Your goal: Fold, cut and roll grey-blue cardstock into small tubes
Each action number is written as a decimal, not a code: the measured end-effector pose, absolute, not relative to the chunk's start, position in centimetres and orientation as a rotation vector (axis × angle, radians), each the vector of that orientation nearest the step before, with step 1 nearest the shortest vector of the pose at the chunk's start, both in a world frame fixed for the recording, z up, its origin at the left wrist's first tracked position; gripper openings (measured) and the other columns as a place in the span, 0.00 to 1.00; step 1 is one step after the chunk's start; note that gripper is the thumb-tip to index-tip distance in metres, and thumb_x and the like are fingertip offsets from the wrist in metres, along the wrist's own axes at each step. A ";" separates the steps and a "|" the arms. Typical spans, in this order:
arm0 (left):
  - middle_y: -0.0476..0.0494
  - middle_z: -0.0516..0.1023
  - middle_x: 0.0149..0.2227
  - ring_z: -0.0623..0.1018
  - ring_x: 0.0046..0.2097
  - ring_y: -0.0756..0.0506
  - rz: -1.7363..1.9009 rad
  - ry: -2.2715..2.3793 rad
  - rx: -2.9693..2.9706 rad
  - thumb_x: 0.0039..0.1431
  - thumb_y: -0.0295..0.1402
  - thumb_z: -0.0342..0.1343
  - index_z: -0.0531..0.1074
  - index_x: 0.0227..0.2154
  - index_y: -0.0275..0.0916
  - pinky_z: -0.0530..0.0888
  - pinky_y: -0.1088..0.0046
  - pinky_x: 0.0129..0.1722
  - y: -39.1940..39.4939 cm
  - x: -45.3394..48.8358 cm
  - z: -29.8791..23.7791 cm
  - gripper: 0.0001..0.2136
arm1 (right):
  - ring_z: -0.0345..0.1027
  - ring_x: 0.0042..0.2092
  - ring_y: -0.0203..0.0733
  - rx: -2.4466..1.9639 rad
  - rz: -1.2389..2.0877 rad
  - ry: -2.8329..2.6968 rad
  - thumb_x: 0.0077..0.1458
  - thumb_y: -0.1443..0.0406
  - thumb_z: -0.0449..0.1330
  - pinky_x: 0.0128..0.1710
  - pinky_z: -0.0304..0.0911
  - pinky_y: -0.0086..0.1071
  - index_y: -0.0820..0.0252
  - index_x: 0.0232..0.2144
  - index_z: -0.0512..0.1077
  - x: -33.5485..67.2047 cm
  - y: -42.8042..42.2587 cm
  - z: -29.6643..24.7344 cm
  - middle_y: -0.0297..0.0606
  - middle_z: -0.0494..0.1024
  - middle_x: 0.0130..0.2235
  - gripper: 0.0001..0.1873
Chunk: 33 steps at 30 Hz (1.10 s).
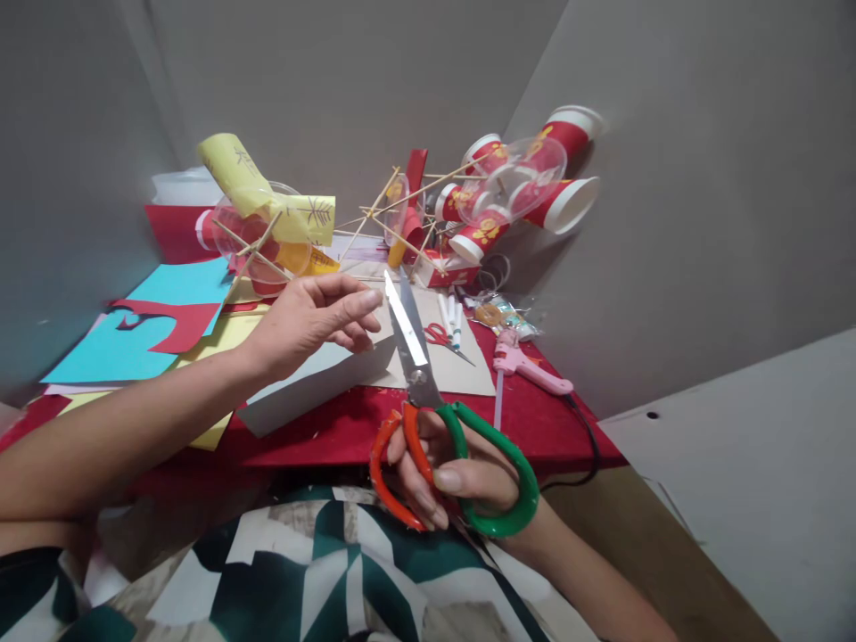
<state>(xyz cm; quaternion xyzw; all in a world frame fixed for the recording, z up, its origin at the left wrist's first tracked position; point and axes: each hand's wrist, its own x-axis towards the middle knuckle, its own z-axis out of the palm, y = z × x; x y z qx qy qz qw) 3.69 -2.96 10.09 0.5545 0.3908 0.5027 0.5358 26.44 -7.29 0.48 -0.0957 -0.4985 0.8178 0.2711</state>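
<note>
My right hand [461, 481] grips a large pair of scissors [418, 374] by its orange and green handles, blades shut and pointing up and away. My left hand [314, 321] reaches in from the left and pinches the end of a thin wooden skewer [365, 279] just left of the blade tips. Under it lies a folded white sheet of paper [314, 379] on the red table [348, 428].
A cluster of red paper cups and clear plastic cups [522, 183] on skewers leans on the wall at back right. Yellow paper and clear cups [267, 218] stand back left. Blue and red cut paper [157, 325] lies left. Small red scissors [441, 337], markers and a pink glue gun [525, 364] lie right.
</note>
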 end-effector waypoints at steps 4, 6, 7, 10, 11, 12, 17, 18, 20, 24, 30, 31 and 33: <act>0.47 0.80 0.27 0.78 0.26 0.52 1.197 0.950 1.466 0.51 0.43 0.71 0.77 0.29 0.35 0.77 0.78 0.30 -3.2 4.0 10.2 0.15 | 0.64 0.20 0.31 -0.288 2.201 -1.347 0.56 0.57 0.65 0.21 0.63 0.26 0.64 0.42 0.72 26.5 -7.6 0.3 0.33 0.73 0.25 0.17; 0.48 0.80 0.26 0.78 0.26 0.52 1.184 0.950 1.482 0.51 0.41 0.70 0.77 0.28 0.35 0.77 0.77 0.29 -3.3 4.1 10.2 0.14 | 0.64 0.19 0.31 -0.312 2.175 -1.348 0.56 0.57 0.65 0.21 0.62 0.26 0.64 0.42 0.73 26.4 -7.7 0.2 0.32 0.73 0.24 0.17; 0.48 0.79 0.25 0.78 0.26 0.51 1.172 0.959 1.490 0.52 0.40 0.70 0.76 0.28 0.35 0.77 0.77 0.29 -3.3 4.2 10.2 0.13 | 0.64 0.20 0.31 -0.334 2.155 -1.343 0.56 0.57 0.64 0.20 0.61 0.26 0.64 0.41 0.73 26.4 -7.8 0.1 0.32 0.73 0.24 0.17; 0.47 0.78 0.24 0.77 0.24 0.52 1.130 1.046 1.567 0.56 0.35 0.65 0.75 0.26 0.34 0.75 0.77 0.27 -3.4 4.4 10.3 0.09 | 0.64 0.20 0.32 -0.415 2.114 -1.337 0.56 0.57 0.65 0.21 0.62 0.26 0.64 0.41 0.73 26.3 -8.0 -0.1 0.32 0.73 0.24 0.16; 0.47 0.78 0.24 0.77 0.24 0.52 1.121 1.084 1.614 0.57 0.33 0.63 0.74 0.26 0.35 0.74 0.77 0.26 -3.5 4.5 10.3 0.08 | 0.65 0.20 0.32 -0.446 2.108 -1.337 0.56 0.57 0.65 0.22 0.63 0.26 0.63 0.41 0.73 26.2 -8.1 -0.2 0.32 0.74 0.25 0.17; 0.47 0.78 0.24 0.76 0.24 0.52 1.119 1.120 1.671 0.58 0.31 0.60 0.74 0.25 0.35 0.74 0.77 0.26 -3.6 4.6 10.2 0.08 | 0.65 0.21 0.31 -0.477 2.106 -1.336 0.56 0.56 0.66 0.22 0.63 0.26 0.63 0.42 0.73 26.2 -8.1 -0.3 0.32 0.74 0.25 0.18; 0.50 0.74 0.20 0.74 0.23 0.52 1.183 1.248 1.908 0.58 0.27 0.55 0.72 0.23 0.37 0.70 0.77 0.25 -4.2 5.0 10.2 0.09 | 0.67 0.21 0.31 -0.555 2.102 -1.363 0.56 0.54 0.67 0.22 0.65 0.24 0.63 0.43 0.73 26.0 -8.2 -0.7 0.33 0.74 0.26 0.20; 0.51 0.73 0.20 0.73 0.23 0.52 1.206 1.258 1.906 0.58 0.27 0.54 0.71 0.22 0.38 0.69 0.77 0.24 -4.2 5.1 10.1 0.09 | 0.67 0.22 0.31 -0.554 2.092 -1.374 0.57 0.54 0.67 0.22 0.65 0.24 0.63 0.44 0.73 25.9 -8.1 -0.9 0.33 0.74 0.25 0.20; 0.52 0.72 0.20 0.72 0.21 0.53 1.251 1.259 1.859 0.57 0.26 0.54 0.69 0.21 0.38 0.68 0.78 0.23 -4.3 5.4 10.1 0.09 | 0.67 0.22 0.32 -0.545 2.073 -1.395 0.58 0.55 0.67 0.22 0.65 0.24 0.62 0.44 0.73 25.8 -8.1 -1.1 0.33 0.75 0.25 0.18; 0.54 0.69 0.17 0.68 0.18 0.55 1.303 1.216 1.672 0.56 0.24 0.53 0.67 0.19 0.38 0.65 0.80 0.19 -4.1 6.1 10.0 0.11 | 0.67 0.20 0.31 -0.546 2.049 -1.404 0.59 0.54 0.66 0.20 0.64 0.23 0.62 0.44 0.72 25.3 -8.1 -1.4 0.33 0.76 0.26 0.19; 0.55 0.66 0.15 0.65 0.16 0.55 1.333 1.049 1.377 0.57 0.25 0.53 0.67 0.20 0.38 0.64 0.80 0.17 -3.3 6.6 9.5 0.10 | 0.67 0.20 0.32 -0.477 2.049 -1.381 0.58 0.53 0.66 0.20 0.65 0.24 0.63 0.45 0.71 24.6 -8.0 -1.8 0.32 0.74 0.26 0.21; 0.55 0.66 0.15 0.65 0.16 0.55 1.324 1.040 1.348 0.57 0.25 0.53 0.67 0.20 0.38 0.64 0.80 0.17 -3.3 6.7 9.4 0.10 | 0.67 0.20 0.32 -0.445 2.063 -1.385 0.59 0.53 0.66 0.20 0.65 0.25 0.63 0.44 0.71 24.5 -7.9 -1.8 0.32 0.74 0.26 0.21; 0.55 0.65 0.15 0.65 0.16 0.55 1.245 1.043 1.304 0.57 0.25 0.53 0.67 0.20 0.37 0.65 0.80 0.17 -3.3 6.7 9.2 0.11 | 0.66 0.20 0.31 -0.386 2.062 -1.392 0.59 0.53 0.65 0.20 0.64 0.25 0.62 0.42 0.71 24.5 -7.9 -1.6 0.32 0.74 0.26 0.19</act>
